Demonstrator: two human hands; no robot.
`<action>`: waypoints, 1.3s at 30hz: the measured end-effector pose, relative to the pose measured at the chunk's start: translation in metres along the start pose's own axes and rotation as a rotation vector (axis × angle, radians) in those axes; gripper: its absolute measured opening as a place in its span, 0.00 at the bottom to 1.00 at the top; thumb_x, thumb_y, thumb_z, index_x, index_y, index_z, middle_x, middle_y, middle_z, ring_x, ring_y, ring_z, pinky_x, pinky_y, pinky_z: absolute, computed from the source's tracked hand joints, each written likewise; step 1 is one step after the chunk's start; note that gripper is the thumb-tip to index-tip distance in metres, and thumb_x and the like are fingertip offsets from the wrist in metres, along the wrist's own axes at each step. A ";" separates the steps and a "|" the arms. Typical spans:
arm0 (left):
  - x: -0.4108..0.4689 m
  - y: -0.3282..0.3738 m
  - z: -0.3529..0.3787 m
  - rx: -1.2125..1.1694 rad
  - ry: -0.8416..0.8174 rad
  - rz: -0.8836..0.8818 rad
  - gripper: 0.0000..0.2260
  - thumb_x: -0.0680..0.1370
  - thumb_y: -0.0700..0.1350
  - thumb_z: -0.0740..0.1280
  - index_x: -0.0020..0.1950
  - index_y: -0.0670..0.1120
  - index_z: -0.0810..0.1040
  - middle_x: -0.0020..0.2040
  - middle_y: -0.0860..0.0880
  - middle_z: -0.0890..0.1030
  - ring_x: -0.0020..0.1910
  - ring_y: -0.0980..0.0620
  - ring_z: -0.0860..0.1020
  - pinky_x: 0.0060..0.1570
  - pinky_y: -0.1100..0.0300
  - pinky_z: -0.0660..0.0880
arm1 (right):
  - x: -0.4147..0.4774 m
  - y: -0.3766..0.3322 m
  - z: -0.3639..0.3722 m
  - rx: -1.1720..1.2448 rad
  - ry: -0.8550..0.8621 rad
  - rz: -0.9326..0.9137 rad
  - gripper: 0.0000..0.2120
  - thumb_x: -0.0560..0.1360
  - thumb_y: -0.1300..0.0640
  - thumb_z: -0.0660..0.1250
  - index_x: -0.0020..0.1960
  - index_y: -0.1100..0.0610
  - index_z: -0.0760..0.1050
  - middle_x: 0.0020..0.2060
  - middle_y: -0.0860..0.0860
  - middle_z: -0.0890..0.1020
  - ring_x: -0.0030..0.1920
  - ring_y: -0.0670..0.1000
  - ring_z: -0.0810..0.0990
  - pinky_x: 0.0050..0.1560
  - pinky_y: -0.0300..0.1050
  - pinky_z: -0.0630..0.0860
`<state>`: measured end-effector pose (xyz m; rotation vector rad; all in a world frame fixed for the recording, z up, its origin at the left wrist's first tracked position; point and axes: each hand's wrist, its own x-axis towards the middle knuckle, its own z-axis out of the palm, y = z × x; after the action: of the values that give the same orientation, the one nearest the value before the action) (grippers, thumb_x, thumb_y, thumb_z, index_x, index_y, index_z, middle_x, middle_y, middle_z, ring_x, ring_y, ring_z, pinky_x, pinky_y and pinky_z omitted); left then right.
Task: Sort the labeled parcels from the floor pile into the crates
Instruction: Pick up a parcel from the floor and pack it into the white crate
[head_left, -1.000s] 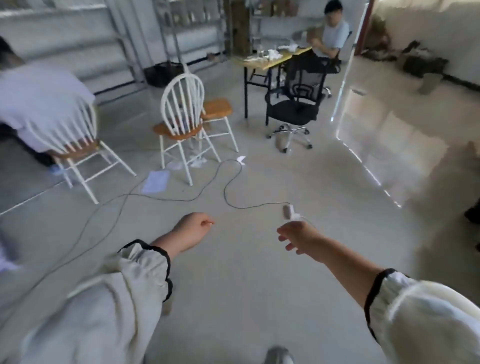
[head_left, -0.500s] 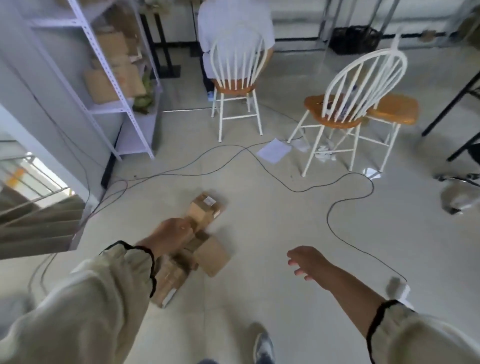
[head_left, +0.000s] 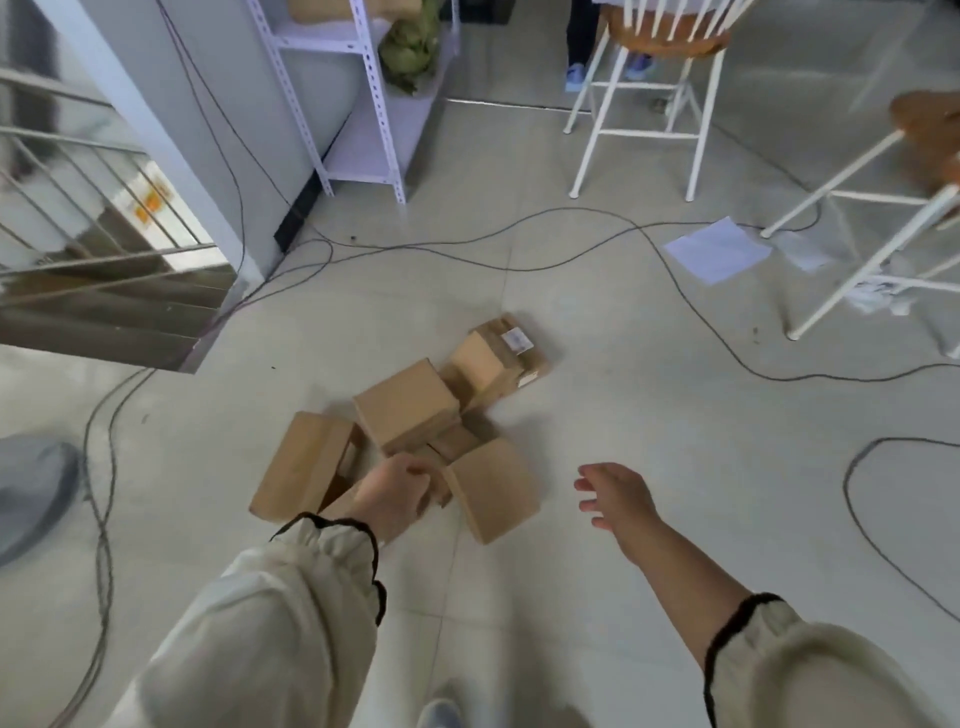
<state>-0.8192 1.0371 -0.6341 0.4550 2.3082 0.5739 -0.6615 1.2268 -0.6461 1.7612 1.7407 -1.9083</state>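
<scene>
The pile of parcels (head_left: 405, 402) lies on the grey tiled floor (head_left: 649, 415), directly under and just beyond the left hand (head_left: 392, 496). That hand reaches down over the near middle of the pile with its fingers (head_left: 421, 472) curled inward. They overlap the edge of a brown carton (head_left: 493, 488) that sits just to their right. I cannot tell whether they are grasping a parcel or only hovering above it.

Left of those fingers a long flat carton (head_left: 306, 462) lies at an angle. Just beyond them a squarer box rests on top of the others. Farther beyond and to the right, a labeled parcel (head_left: 493, 364) shows a white label (head_left: 516, 340) on its upper face.

The right hand (head_left: 615, 496) hangs over bare floor, right of the pile and apart from every box. Its fingers (head_left: 592, 503) are released and loosely spread, pointing left toward the nearest carton, and they hold nothing. Both arms wear pale sleeves (head_left: 291, 613) with dark cuffs.

Dark cables (head_left: 519, 244) loop across the floor beyond both hands. A sheet of paper (head_left: 717, 249) lies far beyond the right fingers, near the legs of a white chair (head_left: 639, 130). A white metal shelf rack (head_left: 363, 130) stands far beyond the left fingers, and a stair railing (head_left: 78, 208) is off to their left. A shoe tip (head_left: 439, 714) shows at the bottom edge, nearer than both hands.
</scene>
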 end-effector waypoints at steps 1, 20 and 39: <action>0.030 -0.022 0.022 0.015 0.015 -0.009 0.08 0.79 0.39 0.59 0.47 0.48 0.76 0.43 0.47 0.79 0.45 0.46 0.78 0.45 0.59 0.72 | 0.035 0.018 0.014 -0.010 -0.003 0.002 0.05 0.77 0.58 0.61 0.46 0.57 0.74 0.40 0.52 0.78 0.37 0.53 0.74 0.35 0.41 0.67; 0.295 -0.165 0.253 -0.083 0.126 0.137 0.34 0.70 0.59 0.72 0.72 0.52 0.64 0.63 0.49 0.74 0.59 0.50 0.74 0.59 0.56 0.74 | 0.341 0.183 0.132 -0.266 -0.173 -0.166 0.24 0.81 0.49 0.57 0.74 0.56 0.62 0.72 0.53 0.67 0.70 0.54 0.66 0.69 0.49 0.64; 0.286 -0.156 0.289 0.474 0.466 1.007 0.32 0.64 0.50 0.69 0.67 0.44 0.68 0.55 0.41 0.72 0.50 0.40 0.77 0.49 0.53 0.79 | 0.349 0.187 0.065 0.099 -0.132 0.014 0.11 0.77 0.56 0.63 0.52 0.63 0.77 0.44 0.58 0.80 0.39 0.54 0.78 0.35 0.43 0.75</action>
<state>-0.8369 1.1192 -1.0611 1.9374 2.5250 0.6133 -0.7136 1.3270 -1.0312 1.6291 1.6130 -2.0869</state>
